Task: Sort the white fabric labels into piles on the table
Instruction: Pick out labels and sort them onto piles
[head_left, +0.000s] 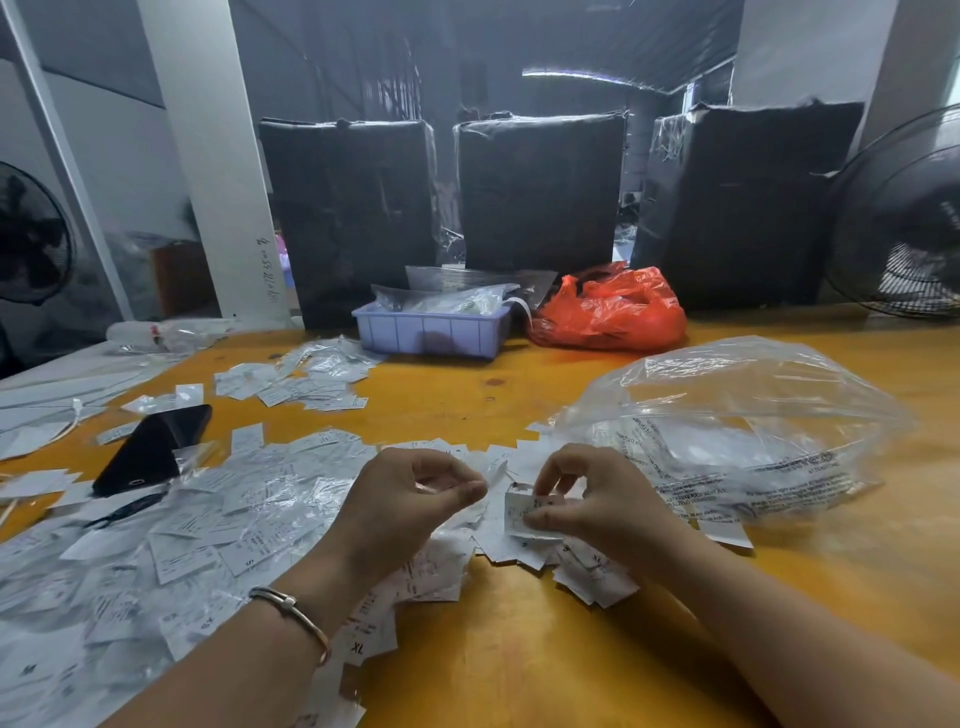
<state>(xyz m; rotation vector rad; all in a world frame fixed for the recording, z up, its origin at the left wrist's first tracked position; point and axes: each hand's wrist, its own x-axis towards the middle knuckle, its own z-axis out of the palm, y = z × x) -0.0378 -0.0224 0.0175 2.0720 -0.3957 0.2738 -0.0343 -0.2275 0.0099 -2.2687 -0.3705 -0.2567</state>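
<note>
A small stack of white labels (530, 514) is pinched between the thumb and curled fingers of the right hand (587, 499), just above the near middle of the yellow table (519, 649). The left hand (410, 499) is held beside it, fingers curled and thumb meeting the fingertips; whether anything is gripped in it cannot be told. A bracelet (293, 610) is worn on the left wrist.

A wide heap of loose labels (208, 530) is spread over the near left of the table, mixed with clear wrappers. Size marks can be read on a few: "XL" near the left forearm, "S" and "XS" further left. A smaller scatter of labels (296, 387) lies farther back on the left.

A black phone (150, 452) rests among the left heap. A large clear plastic bag (727, 431) with printed warning text, too small to read, sits to the right, touching the labels by the right hand. At the far side a pale blue tray (431, 330) and an orange bag (610, 312) are set before three black wrapped boxes (540, 192).
</note>
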